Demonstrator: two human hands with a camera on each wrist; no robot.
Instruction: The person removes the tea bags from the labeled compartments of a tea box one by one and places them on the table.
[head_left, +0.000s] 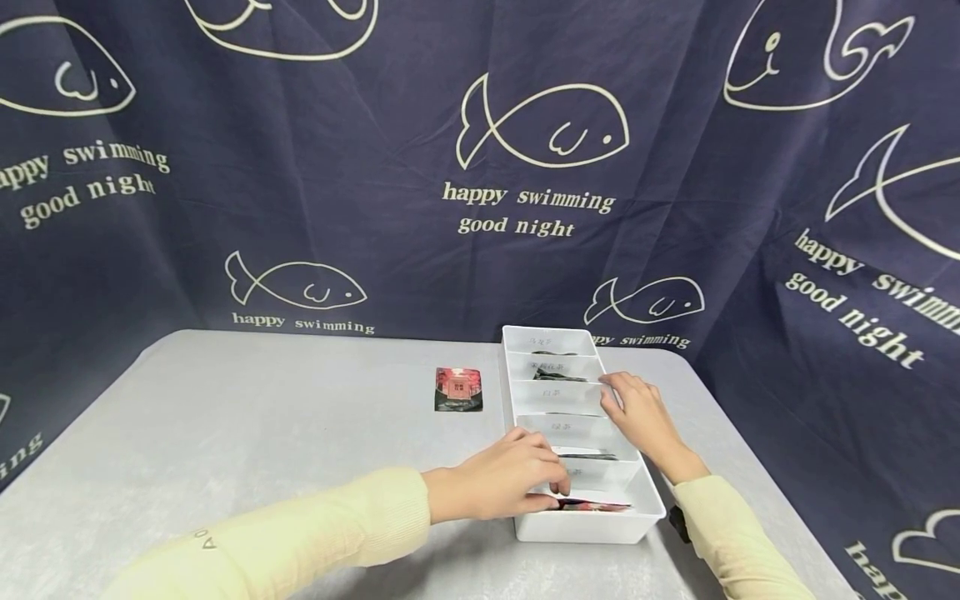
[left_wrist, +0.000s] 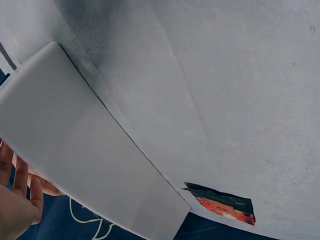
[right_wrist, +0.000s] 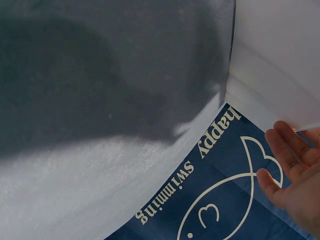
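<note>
A long white divided box stands on the table, its compartments running away from me. My left hand reaches over its left wall into the nearest compartment, fingers bent loosely, thumb tip right at the corner of a red packet. A gap shows between thumb and fingertips. On the far side, my right hand has its fingertips at the box's right rim, holding nothing; in the right wrist view its fingers are spread beside the white wall. Left of the box lies a red and black packet flat on the table.
Dark packets stand in a rear compartment, and a packet's thin edge shows nearer the front. Handwritten labels mark the dividers. A dark blue curtain with fish drawings encloses the grey table behind and at the sides.
</note>
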